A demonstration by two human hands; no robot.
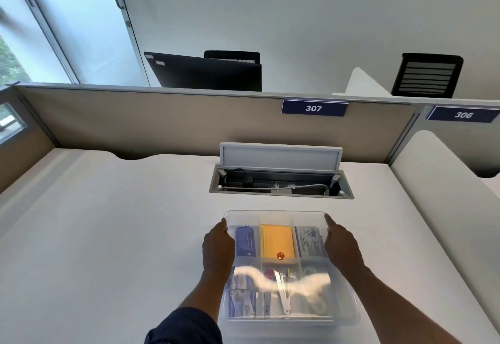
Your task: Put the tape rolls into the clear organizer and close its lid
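The clear organizer [278, 215] sits on the white desk in front of me with its transparent lid lying flat over it. My left hand [217, 249] rests on the lid's left edge and my right hand [342, 246] on its right edge, fingers pointing away from me. Through the lid I see divided compartments: a blue stapler-like item [244, 239], an orange pad [277, 238], a printed packet [309, 241]. A clear tape roll [315, 301] shows faintly in the near right compartment, partly hidden by glare.
An open cable hatch [281, 182] with its raised flap lies in the desk just beyond the organizer. A beige partition [162, 119] with the sign 307 closes the far side. A white divider [433, 170] borders the desk on the right.
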